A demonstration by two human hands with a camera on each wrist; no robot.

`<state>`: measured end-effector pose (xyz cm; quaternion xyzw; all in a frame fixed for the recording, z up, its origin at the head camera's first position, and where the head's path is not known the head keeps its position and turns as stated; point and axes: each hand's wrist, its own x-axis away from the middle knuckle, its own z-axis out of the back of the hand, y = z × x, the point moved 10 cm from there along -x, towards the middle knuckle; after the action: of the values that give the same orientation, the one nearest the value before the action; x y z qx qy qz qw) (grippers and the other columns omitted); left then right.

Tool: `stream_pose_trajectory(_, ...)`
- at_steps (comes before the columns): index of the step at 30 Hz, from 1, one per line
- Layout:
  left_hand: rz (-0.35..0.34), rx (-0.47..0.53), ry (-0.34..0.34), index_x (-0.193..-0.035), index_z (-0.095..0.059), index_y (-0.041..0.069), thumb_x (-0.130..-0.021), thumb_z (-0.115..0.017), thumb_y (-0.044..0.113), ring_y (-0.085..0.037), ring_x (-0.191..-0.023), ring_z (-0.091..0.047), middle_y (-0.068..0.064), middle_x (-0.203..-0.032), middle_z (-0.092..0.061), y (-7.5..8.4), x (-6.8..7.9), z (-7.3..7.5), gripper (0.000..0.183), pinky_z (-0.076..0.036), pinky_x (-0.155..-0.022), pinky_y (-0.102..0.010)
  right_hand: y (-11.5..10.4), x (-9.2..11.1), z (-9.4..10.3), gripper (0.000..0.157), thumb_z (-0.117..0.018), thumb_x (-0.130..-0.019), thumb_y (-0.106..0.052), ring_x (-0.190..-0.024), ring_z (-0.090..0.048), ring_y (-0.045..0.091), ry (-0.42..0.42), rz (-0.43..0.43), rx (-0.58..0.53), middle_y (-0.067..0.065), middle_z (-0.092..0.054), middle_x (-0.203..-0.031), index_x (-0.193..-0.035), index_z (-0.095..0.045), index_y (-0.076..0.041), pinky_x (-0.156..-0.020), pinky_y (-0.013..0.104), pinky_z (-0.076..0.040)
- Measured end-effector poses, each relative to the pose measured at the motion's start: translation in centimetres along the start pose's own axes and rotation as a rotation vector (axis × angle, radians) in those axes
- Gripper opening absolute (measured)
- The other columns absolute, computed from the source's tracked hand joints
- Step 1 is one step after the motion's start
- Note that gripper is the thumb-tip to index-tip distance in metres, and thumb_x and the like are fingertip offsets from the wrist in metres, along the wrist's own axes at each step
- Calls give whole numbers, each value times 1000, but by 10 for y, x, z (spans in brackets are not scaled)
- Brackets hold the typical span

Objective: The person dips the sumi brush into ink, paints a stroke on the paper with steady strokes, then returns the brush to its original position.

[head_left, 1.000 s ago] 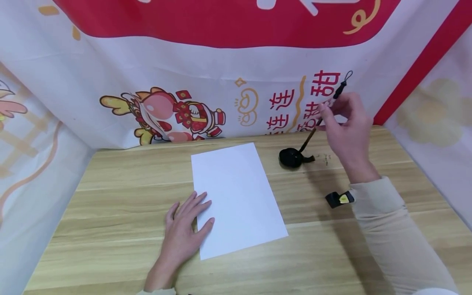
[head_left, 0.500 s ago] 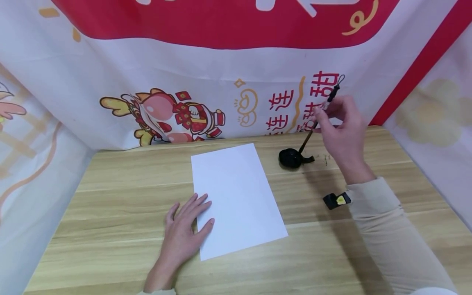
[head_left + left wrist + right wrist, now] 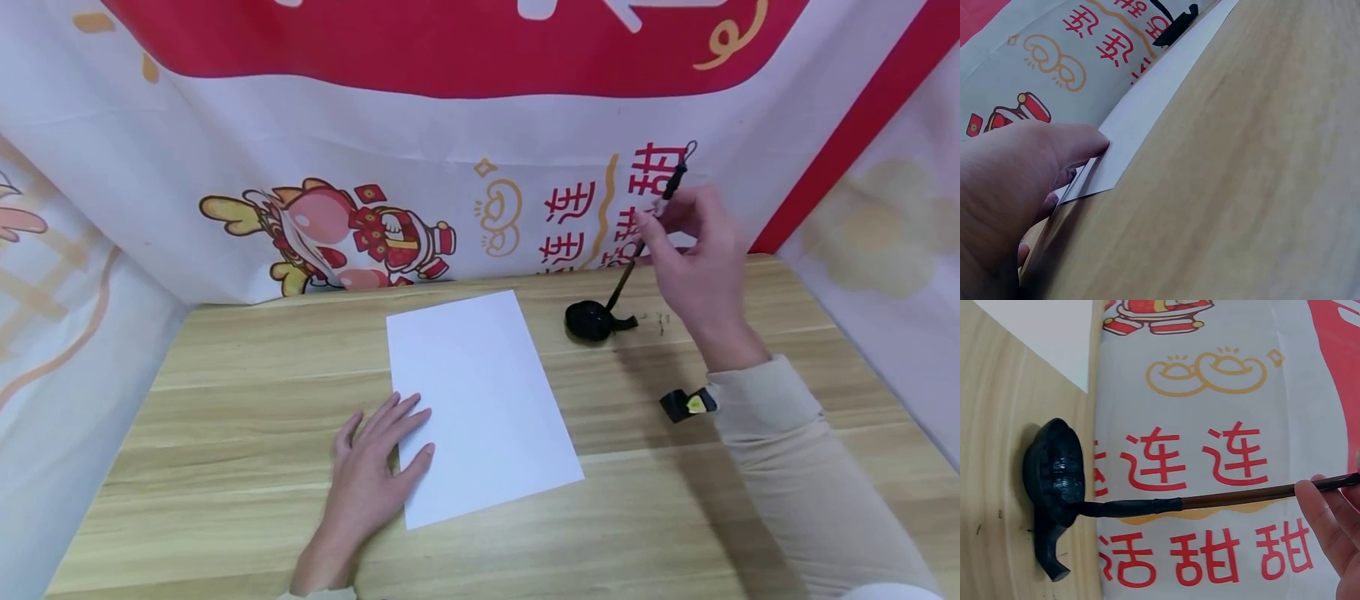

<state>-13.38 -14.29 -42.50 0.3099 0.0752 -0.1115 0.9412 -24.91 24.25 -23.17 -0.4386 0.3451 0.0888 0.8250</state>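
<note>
My right hand [image 3: 701, 262] pinches a writing brush [image 3: 624, 279] high on its brown handle, thumb against fingers. The brush slants down to the left, and its dark tip rests at the rim of a black ink dish [image 3: 1057, 475] with a stem-like handle. Dark wet ink glistens inside that dish in the right wrist view. A blank white sheet of paper [image 3: 483, 400] lies left of the dish. On its left edge rests my left hand [image 3: 371, 475], fingers spread; the left wrist view shows the thumb on the paper near a corner.
A small black object with a yellow label [image 3: 686, 405] lies by the right sleeve [image 3: 780, 433]. Dark specks [image 3: 662, 323] mark the wooden table [image 3: 247, 433] beside the dish. A printed cloth [image 3: 420, 133] hangs behind the table, with more cloth at both sides.
My right hand and the brush's top end have shifted slightly left, while the tip stays at the dish. The left hand and the paper have not moved.
</note>
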Motion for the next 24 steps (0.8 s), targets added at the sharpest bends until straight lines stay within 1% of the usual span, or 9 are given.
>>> stream_pose_trajectory(2,-2,0,2,-142,-70,24,-95,-80,29,-30,-157,-45,3,-162,-58,0,0,0,48,-14,-128,-71,1,1,-3,35,-72,-104,-17,-91,-68,-2,-13,10,0,10,-74,-117,-133,-61,0,-71,6,-56)
stream_pose_trajectory(5,0,-2,3,-142,-70,24,-95,-81,29,-30,-157,-46,3,-162,-58,0,0,-1,48,-14,-128,-71,2,2,-3,35,-72,-104,-17,-91,-67,-4,-7,17,15,11,-74,-115,-132,-61,1,-71,5,-55)
stream_pose_trajectory(11,8,-2,-4,-142,-70,24,-96,-80,30,-30,-157,-45,2,-162,-57,0,0,-1,48,-13,-129,-71,-1,-3,7,35,-72,-104,-18,-92,-67,-6,37,22,32,11,-76,-119,-132,-62,1,-72,4,-54)
stream_pose_trajectory(14,12,-7,-9,-143,-69,24,-96,-79,30,-30,-157,-45,3,-162,-57,-1,-1,0,48,-13,-129,-71,-4,-5,9,35,-72,-104,-20,-94,-66,-8,46,23,53,9,-76,-121,-133,-63,-1,-74,3,-53)
stream_pose_trajectory(18,16,-8,-12,-143,-69,23,-96,-79,30,-30,-157,-45,3,-163,-57,-1,-1,0,48,-13,-129,-70,-6,-5,5,36,-72,-104,-20,-94,-67,-5,21,20,44,8,-75,-120,-134,-62,-2,-74,4,-54)
stream_pose_trajectory(21,17,0,-13,-143,-69,24,-96,-79,30,-30,-158,-44,3,-163,-57,-1,-1,0,48,-12,-129,-70,-5,-2,0,36,-73,-103,-18,-92,-67,-2,3,16,22,9,-74,-116,-133,-62,-1,-71,5,-54)
stream_pose_trajectory(24,17,6,-11,-143,-69,24,-96,-80,29,-29,-158,-44,3,-163,-57,-1,0,0,48,-12,-129,-70,-2,-1,-4,35,-73,-103,-16,-89,-67,-3,2,24,3,10,-74,-112,-131,-62,1,-69,5,-55)
